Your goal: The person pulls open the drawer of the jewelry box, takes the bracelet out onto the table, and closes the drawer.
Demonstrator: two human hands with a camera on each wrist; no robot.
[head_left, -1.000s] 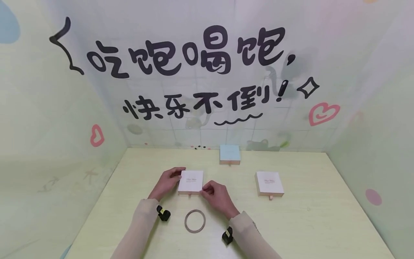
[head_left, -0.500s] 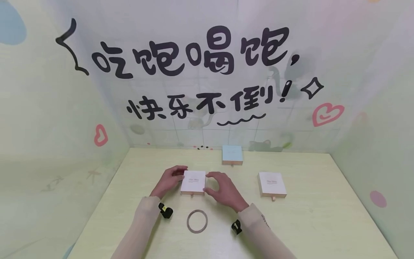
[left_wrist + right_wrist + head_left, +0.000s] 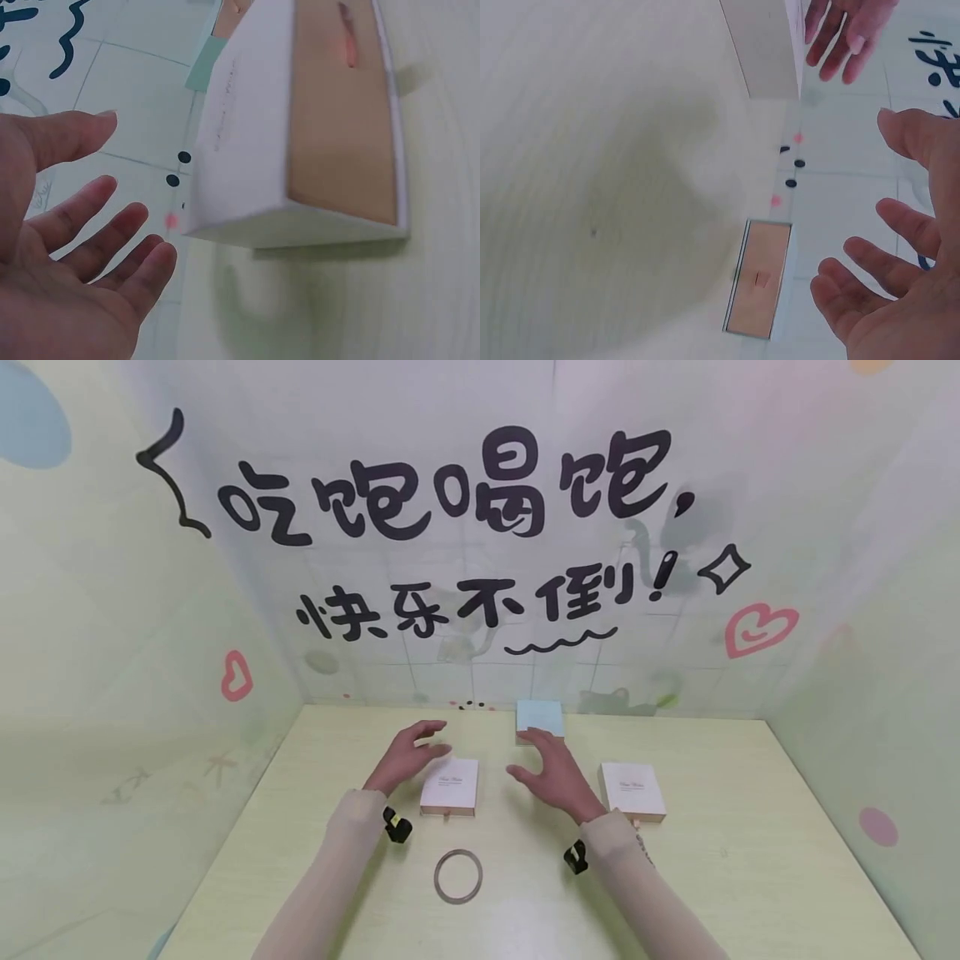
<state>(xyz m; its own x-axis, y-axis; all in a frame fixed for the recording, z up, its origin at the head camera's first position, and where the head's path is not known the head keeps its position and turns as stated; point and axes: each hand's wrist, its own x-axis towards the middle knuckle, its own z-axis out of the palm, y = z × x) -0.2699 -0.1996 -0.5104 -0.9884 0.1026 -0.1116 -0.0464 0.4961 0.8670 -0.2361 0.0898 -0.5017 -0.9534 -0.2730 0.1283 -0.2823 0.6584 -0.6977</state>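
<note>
A white square box (image 3: 450, 792) with a small pull tab lies on the table. My left hand (image 3: 405, 758) hovers above its back left corner, fingers apart and gripping nothing. In the left wrist view that hand (image 3: 82, 247) is beside the box's printed lid, clear of it, and the box's tan front (image 3: 341, 112) faces the camera. My right hand (image 3: 555, 777) is in the air to the right of this box, fingers spread, overlapping the blue box (image 3: 538, 714) in the head view. In the right wrist view the right hand (image 3: 900, 292) holds nothing. A greyish bangle (image 3: 437, 878) lies in front of the white box.
A second white box (image 3: 632, 789) with a pull tab lies to the right, near my right forearm. The table (image 3: 750, 877) is pale wood, bounded by printed cloth walls (image 3: 390, 677) at the back and sides. Black wrist cameras (image 3: 397, 825) hang below both wrists.
Both hands have come off the white box's sides and risen. The right hand has moved away to the right and back; the left has lifted slightly. The box and bangle stay in place.
</note>
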